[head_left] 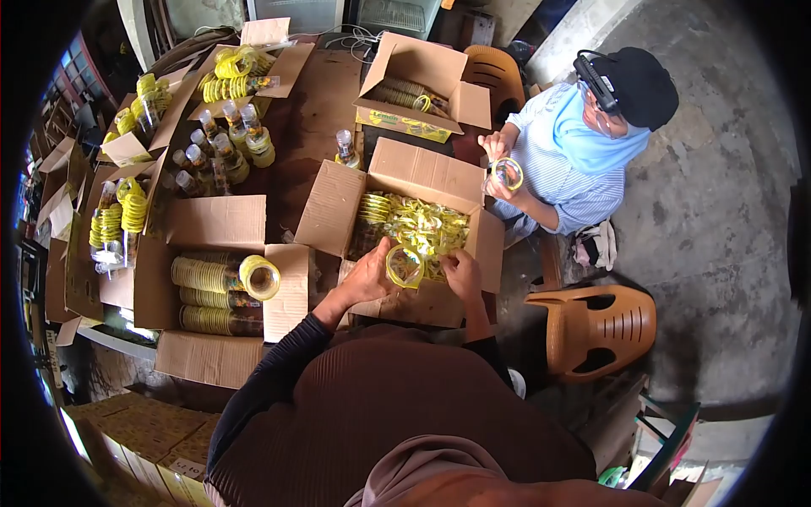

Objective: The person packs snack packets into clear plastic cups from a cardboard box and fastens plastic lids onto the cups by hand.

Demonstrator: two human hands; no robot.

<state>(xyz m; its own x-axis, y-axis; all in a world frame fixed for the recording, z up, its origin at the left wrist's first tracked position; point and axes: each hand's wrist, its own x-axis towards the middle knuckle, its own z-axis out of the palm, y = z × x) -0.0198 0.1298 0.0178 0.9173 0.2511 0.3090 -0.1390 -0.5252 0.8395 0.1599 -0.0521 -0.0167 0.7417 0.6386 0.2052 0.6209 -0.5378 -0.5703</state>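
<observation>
My left hand [372,275] is wrapped around the side of a clear round plastic cup with a yellow rim [405,266], its round end facing up towards me. Just right of the cup, my right hand [461,275] is closed, fingers pinched together; what it grips, if anything, is too small to make out. Both hands are over the near side of an open cardboard box [427,169]. Inside that box lie a heap of crinkled yellow printed strips [431,224] and, at its left, a stack of yellow-rimmed cups [372,209].
Left stands an open box [215,221] with stacked cups, one yellow-rimmed cup [259,277] resting on them. Several clear cup stacks [224,152] stand behind. Another open box [414,63] is at the back. A co-worker [574,152] holds a similar cup; an orange chair [600,329] stands right.
</observation>
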